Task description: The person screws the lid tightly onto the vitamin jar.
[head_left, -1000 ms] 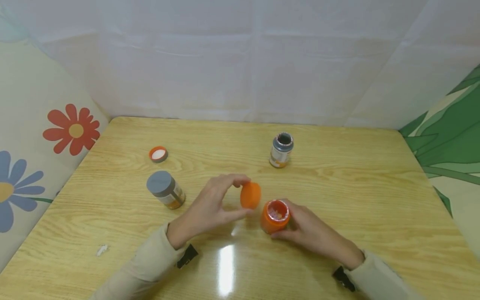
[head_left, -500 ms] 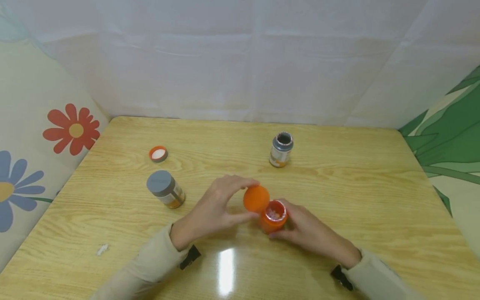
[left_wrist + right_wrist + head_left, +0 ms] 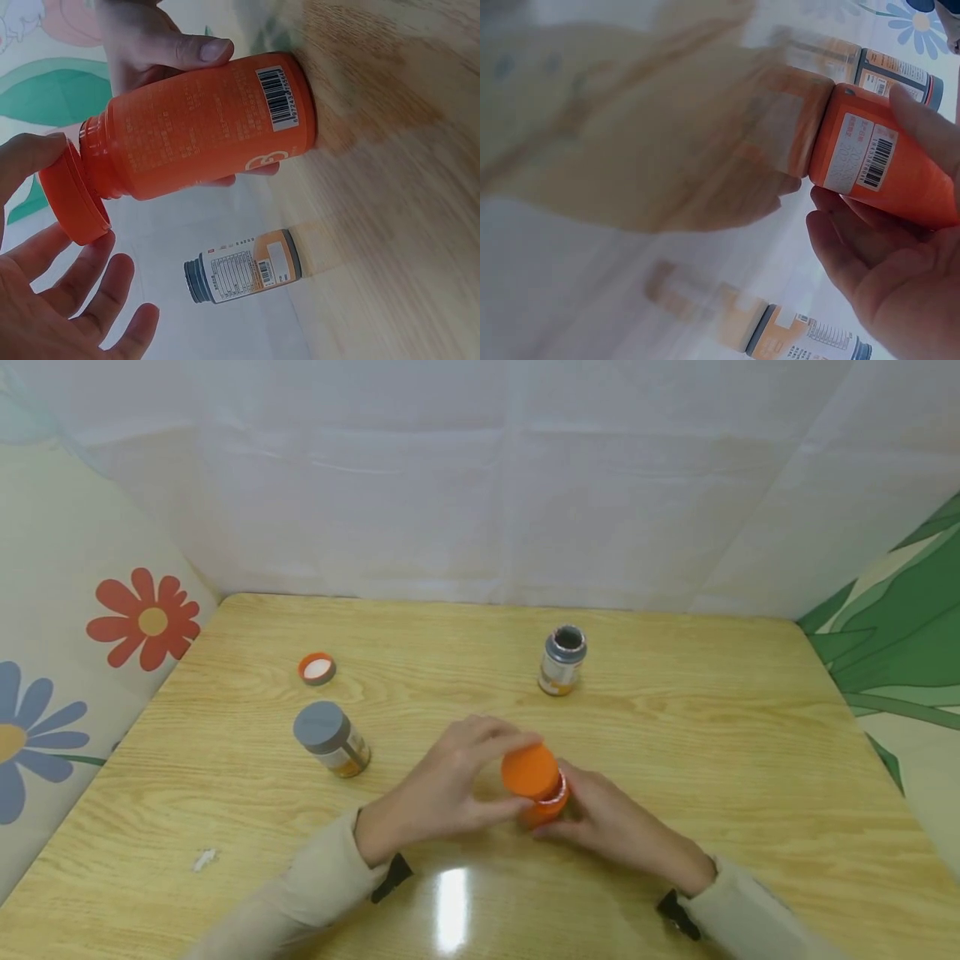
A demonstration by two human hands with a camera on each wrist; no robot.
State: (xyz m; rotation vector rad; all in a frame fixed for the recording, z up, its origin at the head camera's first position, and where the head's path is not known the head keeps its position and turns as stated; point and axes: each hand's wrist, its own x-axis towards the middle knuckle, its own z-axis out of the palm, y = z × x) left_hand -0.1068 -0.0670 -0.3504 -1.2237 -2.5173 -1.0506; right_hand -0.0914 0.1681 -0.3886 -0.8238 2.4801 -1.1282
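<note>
In the head view my left hand point(image 3: 461, 777) pinches an orange lid point(image 3: 529, 770) by its edge, between thumb and fingers. The lid is tilted over the mouth of an orange bottle point(image 3: 546, 812), covering part of the opening. My right hand point(image 3: 618, 814) grips that bottle round its side, and it stands upright on the table. The left wrist view shows the lid point(image 3: 73, 196) at the bottle's threaded neck, slanted, with its near edge apart from the neck. A barcode label point(image 3: 864, 154) shows on the bottle in the right wrist view.
Behind the hands stands an uncapped grey bottle point(image 3: 562, 662). To the left is a grey-capped bottle point(image 3: 332, 739), with a loose grey and orange lid point(image 3: 317, 668) lying inside-up beyond it. A white scrap point(image 3: 204, 860) lies on the wooden table point(image 3: 712, 710).
My left hand has moved right with the orange lid, from beside the bottle to over its mouth. The lid has turned flatter. My right hand and the bottle have shifted slightly left.
</note>
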